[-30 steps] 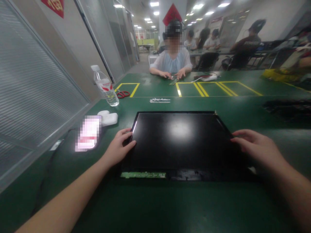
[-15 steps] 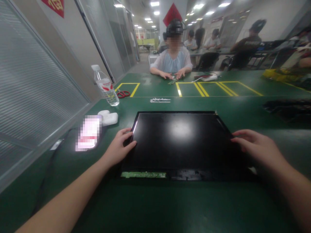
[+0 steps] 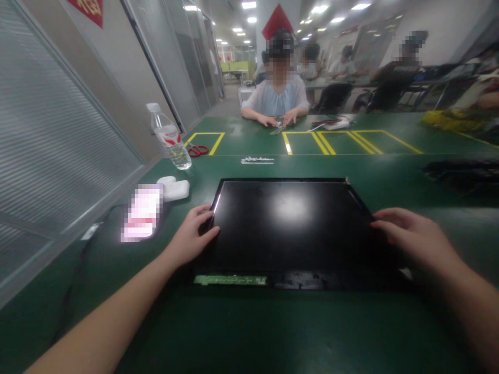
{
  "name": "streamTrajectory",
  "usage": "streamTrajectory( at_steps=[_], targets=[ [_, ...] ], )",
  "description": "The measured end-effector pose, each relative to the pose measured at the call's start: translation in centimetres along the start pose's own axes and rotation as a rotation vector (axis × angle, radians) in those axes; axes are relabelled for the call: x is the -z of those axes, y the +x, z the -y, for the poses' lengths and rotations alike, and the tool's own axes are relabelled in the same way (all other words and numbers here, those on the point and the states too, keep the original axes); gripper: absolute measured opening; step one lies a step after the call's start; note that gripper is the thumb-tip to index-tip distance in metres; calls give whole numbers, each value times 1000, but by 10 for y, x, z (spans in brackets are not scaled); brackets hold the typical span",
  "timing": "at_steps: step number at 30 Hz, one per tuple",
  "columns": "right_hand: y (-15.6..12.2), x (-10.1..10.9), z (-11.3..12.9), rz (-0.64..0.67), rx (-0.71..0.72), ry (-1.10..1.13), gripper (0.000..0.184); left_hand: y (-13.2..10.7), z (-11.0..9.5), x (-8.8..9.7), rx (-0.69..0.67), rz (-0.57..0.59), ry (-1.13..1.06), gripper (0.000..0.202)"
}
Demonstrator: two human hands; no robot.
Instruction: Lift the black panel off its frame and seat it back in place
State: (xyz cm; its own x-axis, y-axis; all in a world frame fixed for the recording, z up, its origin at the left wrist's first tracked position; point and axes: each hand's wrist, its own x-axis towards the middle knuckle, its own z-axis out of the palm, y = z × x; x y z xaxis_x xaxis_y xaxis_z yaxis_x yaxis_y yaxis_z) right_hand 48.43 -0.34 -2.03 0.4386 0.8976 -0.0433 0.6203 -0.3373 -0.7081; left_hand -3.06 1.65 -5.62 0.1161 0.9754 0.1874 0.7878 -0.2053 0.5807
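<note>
A black display panel (image 3: 288, 234) lies flat in front of me, a ceiling light mirrored on its glossy face. Along its near edge runs a narrow green circuit board (image 3: 230, 280). My left hand (image 3: 195, 231) grips the panel's left edge, thumb on the top face and fingers along the side. At the opposite edge my right hand (image 3: 409, 228) holds the panel between thumb and fingers; some of its fingertips are hidden behind the rim.
On the left of the green table (image 3: 273, 332) are a lit phone (image 3: 142, 213), a white case (image 3: 175, 190), a water bottle (image 3: 171, 140) and red-handled scissors (image 3: 198, 150). White strips (image 3: 257, 161) lie beyond the panel. A person (image 3: 278, 96) sits opposite; dark material (image 3: 463, 174) lies right.
</note>
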Motion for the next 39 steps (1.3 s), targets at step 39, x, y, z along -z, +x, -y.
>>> streamTrajectory(
  at_steps=[39],
  targets=[
    [-5,6,-19,388,674,-338,94,-15,-16,11,-557,322,75,59]
  ],
)
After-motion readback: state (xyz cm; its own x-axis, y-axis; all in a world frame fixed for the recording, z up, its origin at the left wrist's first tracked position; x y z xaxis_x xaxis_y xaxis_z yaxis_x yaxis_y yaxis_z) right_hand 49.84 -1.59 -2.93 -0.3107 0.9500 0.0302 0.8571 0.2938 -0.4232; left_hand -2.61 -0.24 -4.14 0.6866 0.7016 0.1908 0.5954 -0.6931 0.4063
